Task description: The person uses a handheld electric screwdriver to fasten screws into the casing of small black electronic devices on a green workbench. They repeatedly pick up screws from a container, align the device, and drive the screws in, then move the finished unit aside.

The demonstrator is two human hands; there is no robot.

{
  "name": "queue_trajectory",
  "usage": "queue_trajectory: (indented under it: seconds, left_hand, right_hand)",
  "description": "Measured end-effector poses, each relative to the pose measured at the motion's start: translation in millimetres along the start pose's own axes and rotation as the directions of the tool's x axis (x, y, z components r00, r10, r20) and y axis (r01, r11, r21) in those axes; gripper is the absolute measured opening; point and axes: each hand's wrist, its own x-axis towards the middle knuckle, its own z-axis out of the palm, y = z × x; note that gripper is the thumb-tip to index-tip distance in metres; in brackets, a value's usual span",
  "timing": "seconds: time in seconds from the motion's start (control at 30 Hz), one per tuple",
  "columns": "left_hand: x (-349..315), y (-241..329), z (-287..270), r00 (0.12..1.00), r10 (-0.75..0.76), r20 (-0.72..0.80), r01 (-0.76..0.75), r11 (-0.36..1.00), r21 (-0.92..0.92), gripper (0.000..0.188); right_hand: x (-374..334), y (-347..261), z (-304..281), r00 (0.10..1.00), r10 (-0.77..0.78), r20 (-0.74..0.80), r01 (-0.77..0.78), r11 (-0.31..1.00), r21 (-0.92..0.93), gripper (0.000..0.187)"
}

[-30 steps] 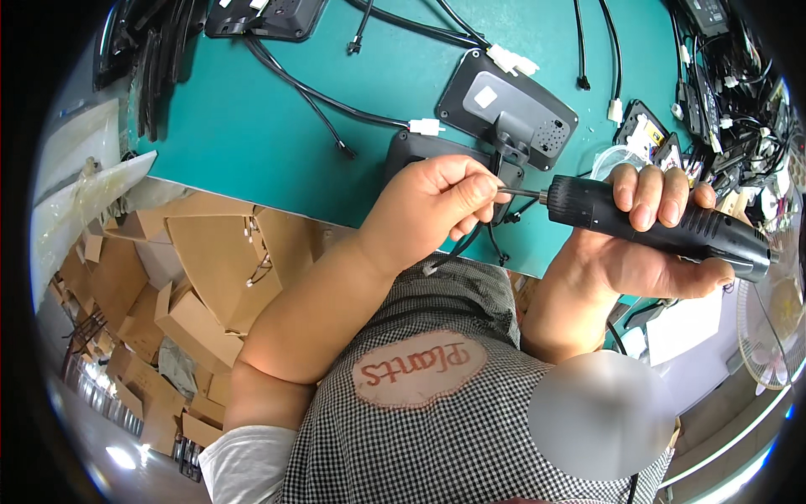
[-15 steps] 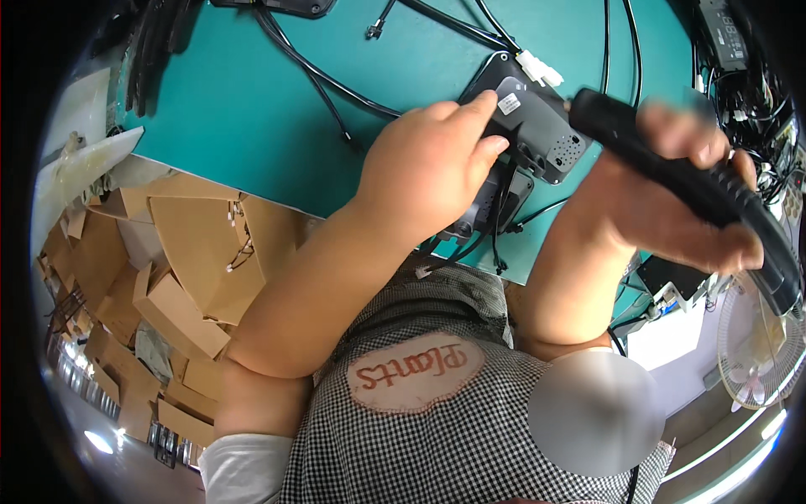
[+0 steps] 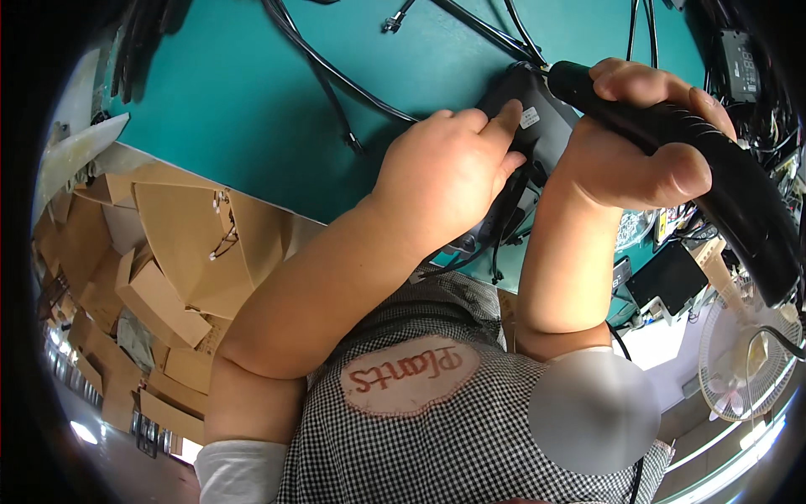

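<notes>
One hand, the left (image 3: 445, 172), lies on a black housing (image 3: 554, 126) right of centre in the upper part of the frame, index finger stretched beside a small white label (image 3: 529, 118); its other fingers are partly hidden, so I cannot tell whether it also grips. The right hand (image 3: 642, 139) is wrapped around a black power screwdriver (image 3: 747, 218), whose nose is near the housing's upper end. Black cables (image 3: 287, 29) cross the green desk (image 3: 227, 101) at upper left, and cardboard boxes (image 3: 159, 294) fill the left.
</notes>
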Motion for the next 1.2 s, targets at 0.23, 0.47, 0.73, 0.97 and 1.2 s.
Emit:
queue_trajectory:
  seconds: [0.23, 0.47, 0.73, 0.97, 1.2]
  left_hand:
    - [-1, -2, 2, 1.000, 0.005, -0.002, -0.005, 1.000, -0.022, 0.043]
    - [-3, -4, 2, 1.000, 0.012, -0.021, -0.013, 0.999, -0.044, 0.042]
    - [-5, -14, -11, 0.955, -0.254, 0.150, 0.277, 0.596, -0.754, 0.040]
    - [-13, -14, -30, 0.936, -0.080, 0.342, 0.299, -0.328, -0.896, 0.064]
    - [-17, -6, -32, 0.938, -0.021, 0.345, 0.328, -0.255, -0.909, 0.065]
  right_hand:
    - [5, 1, 11, 0.996, -0.043, 0.079, 0.053, 0.990, -0.129, 0.057]
    - [8, 6, -9, 0.980, 0.024, 0.196, -0.057, 0.985, 0.164, 0.050]
    - [7, -32, -5, 0.985, 0.161, -0.068, -0.137, 0.953, 0.269, 0.053]
    - [5, -84, -1, 0.946, 0.322, 0.030, -0.306, 0.861, 0.407, 0.067]
    - [-9, -77, 9, 0.942, 0.335, 0.007, -0.309, 0.861, 0.404, 0.068]
